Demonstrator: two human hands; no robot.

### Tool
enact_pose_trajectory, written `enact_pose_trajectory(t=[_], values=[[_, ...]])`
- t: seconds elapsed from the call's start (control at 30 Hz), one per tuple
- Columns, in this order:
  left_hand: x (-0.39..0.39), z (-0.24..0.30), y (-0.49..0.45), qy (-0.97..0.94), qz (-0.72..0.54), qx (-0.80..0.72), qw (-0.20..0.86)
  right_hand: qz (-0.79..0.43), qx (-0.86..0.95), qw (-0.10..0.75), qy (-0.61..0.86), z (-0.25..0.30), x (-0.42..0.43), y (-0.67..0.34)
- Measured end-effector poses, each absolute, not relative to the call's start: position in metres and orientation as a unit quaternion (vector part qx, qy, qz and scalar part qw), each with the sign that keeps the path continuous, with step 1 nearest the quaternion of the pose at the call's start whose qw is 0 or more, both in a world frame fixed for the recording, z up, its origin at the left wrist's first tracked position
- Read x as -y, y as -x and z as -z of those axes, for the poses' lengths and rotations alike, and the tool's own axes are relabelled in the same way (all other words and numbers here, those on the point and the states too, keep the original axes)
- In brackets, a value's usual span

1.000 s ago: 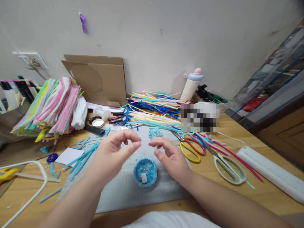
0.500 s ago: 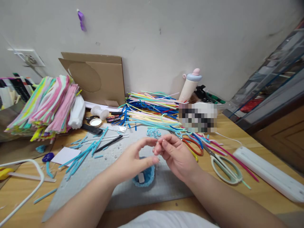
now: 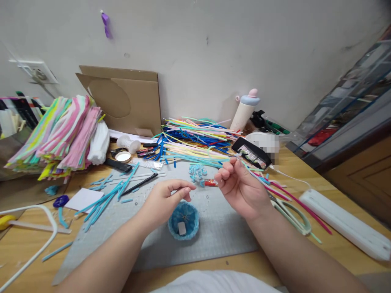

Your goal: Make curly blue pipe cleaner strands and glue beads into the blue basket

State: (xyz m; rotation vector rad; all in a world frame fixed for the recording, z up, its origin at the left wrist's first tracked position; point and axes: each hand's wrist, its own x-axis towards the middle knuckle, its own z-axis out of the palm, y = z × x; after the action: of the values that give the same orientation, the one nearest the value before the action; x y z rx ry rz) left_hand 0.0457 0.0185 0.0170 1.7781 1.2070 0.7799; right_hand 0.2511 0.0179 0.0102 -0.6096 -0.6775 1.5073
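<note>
My left hand (image 3: 166, 201) is closed above the mat, thumb and forefinger meeting in a pinch; what lies between them, if anything, is too small to name. To the right and higher, my right hand (image 3: 242, 185) pinches a tiny clear, shiny piece (image 3: 238, 156) between thumb and fingertips. Just below my left fingers stands a fuzzy light-blue cup (image 3: 170, 228), with a small white rectangle (image 3: 181, 228) inside. Curled light-blue pieces (image 3: 195, 173) and a small red packet (image 3: 210, 182) lie between the hands. Small clear beads (image 3: 207, 197) dot the grey cutting mat (image 3: 226, 240).
Blue pipe cleaner lengths (image 3: 105, 203) and a black pen (image 3: 139, 184) lie left. Bundled coloured pipe cleaners (image 3: 195, 140) spread behind. Green-handled scissors (image 3: 295, 215) and a white power strip (image 3: 345, 224) are right. Cardboard (image 3: 122, 99) leans against the wall; a bottle (image 3: 242, 112) stands nearby.
My hands, close together before, are now apart. The right has moved up and right with its pinch kept; the left fingers have closed. More of the blue cup and the red packet show.
</note>
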Motion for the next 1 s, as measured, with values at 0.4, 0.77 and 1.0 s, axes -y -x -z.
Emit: enact_pose_trajectory(t=[0.4, 0.77, 1.0], values=[[-0.014, -0.006, -0.045, -0.713, -0.397, -0.467, 0.34, -0.703, 0.36, 0.552, 0.268, -0.009, -0.005, -0.236], [0.004, 0.004, -0.047, -0.805, -0.438, -0.401, 0.005, -0.754, 0.296, 0.53, 0.251, -0.003, -0.006, -0.232], [0.005, 0.005, -0.049, -0.81, -0.444, -0.375, -0.076, -0.767, 0.284, 0.526, 0.234, 0.004, -0.003, -0.228]])
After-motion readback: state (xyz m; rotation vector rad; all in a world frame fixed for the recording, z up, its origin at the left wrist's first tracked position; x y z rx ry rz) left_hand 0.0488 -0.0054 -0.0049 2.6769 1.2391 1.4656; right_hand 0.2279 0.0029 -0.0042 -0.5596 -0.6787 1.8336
